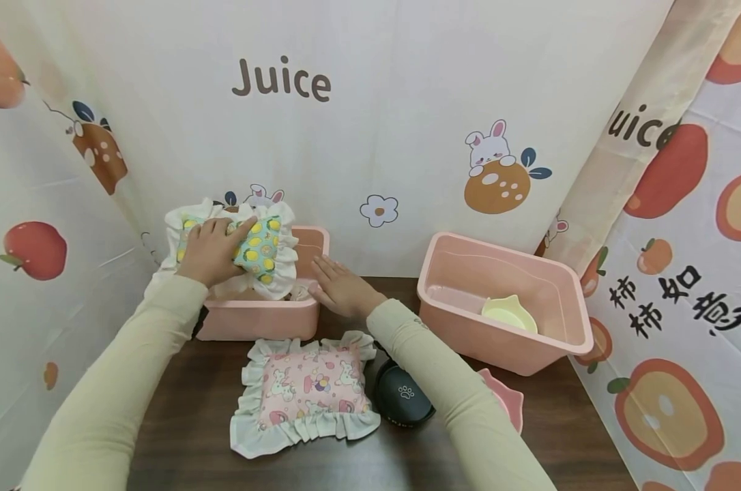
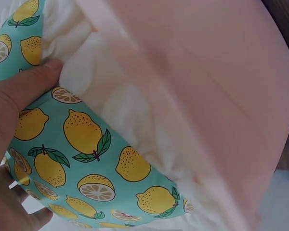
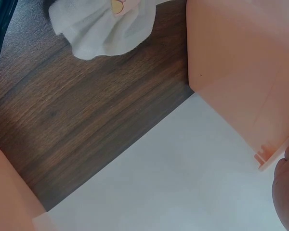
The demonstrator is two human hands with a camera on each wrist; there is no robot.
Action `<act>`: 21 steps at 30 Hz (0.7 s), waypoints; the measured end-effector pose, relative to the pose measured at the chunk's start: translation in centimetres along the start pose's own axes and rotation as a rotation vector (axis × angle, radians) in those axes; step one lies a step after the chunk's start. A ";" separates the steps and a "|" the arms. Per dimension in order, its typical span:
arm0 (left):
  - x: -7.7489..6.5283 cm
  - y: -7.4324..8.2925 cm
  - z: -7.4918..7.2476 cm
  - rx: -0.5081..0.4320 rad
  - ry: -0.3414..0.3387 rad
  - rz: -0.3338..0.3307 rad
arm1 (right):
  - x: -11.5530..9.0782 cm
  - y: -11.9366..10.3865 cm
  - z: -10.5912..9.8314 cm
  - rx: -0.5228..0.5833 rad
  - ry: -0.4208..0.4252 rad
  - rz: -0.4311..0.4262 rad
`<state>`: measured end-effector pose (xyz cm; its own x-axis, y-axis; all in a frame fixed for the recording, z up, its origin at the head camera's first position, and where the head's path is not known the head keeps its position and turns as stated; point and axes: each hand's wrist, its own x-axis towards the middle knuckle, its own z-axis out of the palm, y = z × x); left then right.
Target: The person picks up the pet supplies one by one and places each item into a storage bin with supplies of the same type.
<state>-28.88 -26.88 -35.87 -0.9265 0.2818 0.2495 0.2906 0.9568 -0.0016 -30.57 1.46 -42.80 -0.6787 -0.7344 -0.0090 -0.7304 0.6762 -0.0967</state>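
In the head view, my left hand grips a small cushion with a teal lemon print and white ruffles, held over the left pink bin. The left wrist view shows the thumb pressed into the lemon fabric, whose ruffle overlaps the bin's rim. My right hand is at that bin's right end, fingers straight, fingertips right at the rim. From the right wrist, part of the hand appears beside the bin's wall. The cushion hides most of the bin's inside.
A pink cushion with white ruffles lies on the dark wooden table in front. Beside it are a black paw-print item and a pink bowl, partly behind my right sleeve. The right pink bin holds a pale yellow bowl.
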 end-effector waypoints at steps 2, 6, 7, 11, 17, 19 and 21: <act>0.2 0.1 0.6 -0.004 -0.032 -0.011 | 0.0 0.0 0.0 0.003 0.004 -0.004; 0.6 0.4 1.6 -0.030 -0.073 -0.027 | 0.0 0.1 0.2 0.017 0.008 -0.005; 0.6 0.5 1.8 -0.036 -0.079 -0.031 | 0.0 0.1 0.2 0.016 0.005 -0.002; 0.8 1.0 2.5 -0.055 -0.099 -0.061 | 0.0 0.3 0.4 0.016 0.005 0.005; 0.9 1.4 3.8 -0.056 -0.170 -0.112 | 0.1 0.3 0.5 0.041 0.023 -0.005; 0.9 1.5 4.1 -0.060 -0.185 -0.119 | 0.2 0.3 0.5 0.049 0.027 -0.007; 0.9 1.4 4.5 -0.065 -0.190 -0.121 | 0.2 0.3 0.5 0.048 0.028 -0.009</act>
<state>-30.42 -24.97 -40.01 -0.9820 0.1799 0.0571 0.1842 0.9795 0.0815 -30.83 1.49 -43.28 -0.6742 -0.7382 0.0202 -0.7326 0.6652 -0.1441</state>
